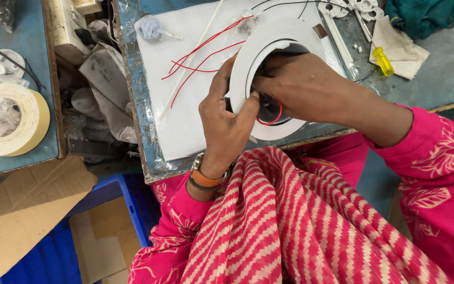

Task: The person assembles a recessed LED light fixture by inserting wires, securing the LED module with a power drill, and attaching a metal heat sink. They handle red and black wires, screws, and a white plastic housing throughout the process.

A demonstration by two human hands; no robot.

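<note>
Grip, L: our left hand [226, 118] is clamped on the near-left rim of the round white plastic lamp ring [248, 63], thumb over the top face, fingers tucked under; closed firm on it.
Grip, R: our right hand [298, 84] reaches into the ring's opening from the far-right side, fingertips curled down inside. Whether they pinch anything we can't tell; they're hidden by the knuckles.
Ring posn: lies flat on the white foam sheet [185, 89], at the bench's near edge, directly between both hands. Round, so no long axis; its opening faces up twd us.
Inner part: dark round insert [269, 111] w/ a red wire loop [275, 117] sits in the opening, just under the R fingertips and touching distance from the L thumb.
Key relation: the wire loop lies below-right of the L grip and right at the R fingertips; R hand is the nearer one.
Loose wires: thin red wires [200, 52] trail away up-left of the L grip across the foam, beside a long white plastic rod [193, 58] running diagonally.
Far-right of grip: yellow-handled screwdriver [382, 60] on a beige cloth [403, 47]; teal cloth [421, 16] beyond.
Far-left of grip: big roll of cream masking tape [14, 121] on the blue-topped side table [17, 163], well apart.
Below-left: flat brown cardboard pieces [27, 205] over a blue plastic crate [122, 194].
Labels/signs: none readable anywhere near the grip.
</note>
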